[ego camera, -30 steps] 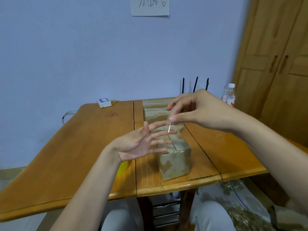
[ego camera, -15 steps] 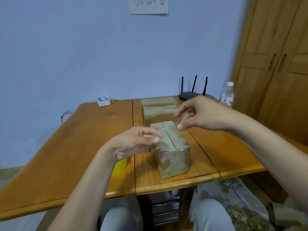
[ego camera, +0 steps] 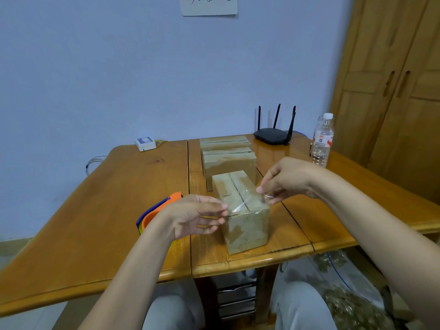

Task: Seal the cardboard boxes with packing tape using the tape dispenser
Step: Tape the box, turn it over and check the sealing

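Between the left hand (ego camera: 197, 216) and right hand (ego camera: 284, 179), each pinching an end, clear tape (ego camera: 245, 204) stretches across the nearest box (ego camera: 240, 210), not yet pressed down; the dispenser (ego camera: 157, 210) lies behind the left wrist.

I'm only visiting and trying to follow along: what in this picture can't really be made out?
- Tape dispenser, head view: mostly hidden behind the left hand and wrist.
- Clear tape strip across the nearest box: too see-through to trace its edges.
- Paper notice on the wall: cut off by the top edge, writing unreadable.
- Back boxes: partly hidden by nearer ones.
- Right hand: its pinch hides the tape end.
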The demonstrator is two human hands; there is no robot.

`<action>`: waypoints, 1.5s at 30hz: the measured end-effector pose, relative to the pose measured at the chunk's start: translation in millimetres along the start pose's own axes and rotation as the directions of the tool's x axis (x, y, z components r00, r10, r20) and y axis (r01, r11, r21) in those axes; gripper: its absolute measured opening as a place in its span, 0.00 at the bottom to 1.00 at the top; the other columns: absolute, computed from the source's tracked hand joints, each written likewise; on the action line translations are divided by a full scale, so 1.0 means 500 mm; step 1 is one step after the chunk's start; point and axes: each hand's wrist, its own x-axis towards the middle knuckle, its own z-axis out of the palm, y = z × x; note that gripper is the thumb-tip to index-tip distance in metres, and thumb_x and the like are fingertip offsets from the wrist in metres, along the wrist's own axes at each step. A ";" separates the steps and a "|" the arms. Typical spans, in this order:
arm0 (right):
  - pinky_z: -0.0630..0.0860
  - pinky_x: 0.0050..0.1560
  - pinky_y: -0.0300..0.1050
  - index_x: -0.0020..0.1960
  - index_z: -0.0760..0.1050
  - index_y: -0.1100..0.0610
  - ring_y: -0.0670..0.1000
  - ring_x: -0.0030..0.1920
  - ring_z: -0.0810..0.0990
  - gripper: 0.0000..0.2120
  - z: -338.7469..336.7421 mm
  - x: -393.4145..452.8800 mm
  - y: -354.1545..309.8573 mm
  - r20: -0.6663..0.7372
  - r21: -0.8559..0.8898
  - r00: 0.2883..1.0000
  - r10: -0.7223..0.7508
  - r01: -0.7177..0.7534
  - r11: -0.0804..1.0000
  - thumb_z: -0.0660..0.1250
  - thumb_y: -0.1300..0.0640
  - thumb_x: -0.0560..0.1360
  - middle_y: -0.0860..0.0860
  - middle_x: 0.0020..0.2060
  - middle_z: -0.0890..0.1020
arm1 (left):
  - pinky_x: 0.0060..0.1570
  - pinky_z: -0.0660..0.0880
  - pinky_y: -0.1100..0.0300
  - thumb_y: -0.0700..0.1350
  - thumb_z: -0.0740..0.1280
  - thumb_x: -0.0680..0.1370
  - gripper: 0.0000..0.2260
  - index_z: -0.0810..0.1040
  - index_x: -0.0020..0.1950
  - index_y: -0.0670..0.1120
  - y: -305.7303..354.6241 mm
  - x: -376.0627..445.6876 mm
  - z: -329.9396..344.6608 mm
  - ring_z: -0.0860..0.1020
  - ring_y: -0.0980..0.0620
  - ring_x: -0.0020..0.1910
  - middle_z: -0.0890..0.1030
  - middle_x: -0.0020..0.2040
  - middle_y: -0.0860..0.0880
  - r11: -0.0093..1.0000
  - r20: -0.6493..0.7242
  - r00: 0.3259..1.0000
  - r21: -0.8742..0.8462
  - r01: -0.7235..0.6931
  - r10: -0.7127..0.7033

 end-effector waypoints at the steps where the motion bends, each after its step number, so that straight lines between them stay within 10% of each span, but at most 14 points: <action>1: 0.84 0.43 0.45 0.47 0.85 0.64 0.55 0.43 0.86 0.06 -0.003 0.002 0.005 0.023 0.028 1.000 0.010 -0.011 1.000 0.77 0.63 0.71 0.59 0.43 0.87 | 0.49 0.78 0.56 0.45 0.77 0.69 0.06 0.86 0.44 0.46 -0.001 -0.001 0.001 0.82 0.51 0.44 0.84 0.46 0.46 1.000 -0.002 1.000 0.000 -0.001 0.001; 20: 0.85 0.48 0.54 0.54 0.82 0.67 0.64 0.51 0.85 0.11 0.008 0.026 0.010 0.053 0.149 0.995 0.086 -0.093 0.984 0.75 0.62 0.75 0.66 0.51 0.84 | 0.63 0.76 0.45 0.46 0.75 0.70 0.10 0.83 0.50 0.46 0.023 0.011 -0.016 0.81 0.46 0.48 0.84 0.53 0.42 0.999 -0.073 0.997 -0.049 -0.017 0.013; 30: 0.85 0.49 0.52 0.45 0.82 0.62 0.55 0.40 0.85 0.04 0.019 0.019 -0.015 -0.095 0.123 0.992 -0.087 0.099 0.988 0.76 0.64 0.73 0.58 0.40 0.87 | 0.44 0.75 0.58 0.45 0.74 0.76 0.06 0.87 0.45 0.43 0.054 -0.011 -0.034 0.75 0.51 0.38 0.81 0.37 0.48 0.987 -0.244 0.962 0.132 -0.096 0.126; 45: 0.85 0.45 0.47 0.53 0.82 0.68 0.57 0.47 0.87 0.10 0.023 -0.008 0.036 -0.070 0.467 0.998 0.005 0.028 0.884 0.73 0.66 0.73 0.62 0.47 0.86 | 0.43 0.77 0.58 0.48 0.77 0.70 0.13 0.83 0.50 0.44 0.023 -0.027 -0.038 0.79 0.50 0.42 0.86 0.48 0.44 0.990 -0.286 0.948 0.071 -0.125 0.141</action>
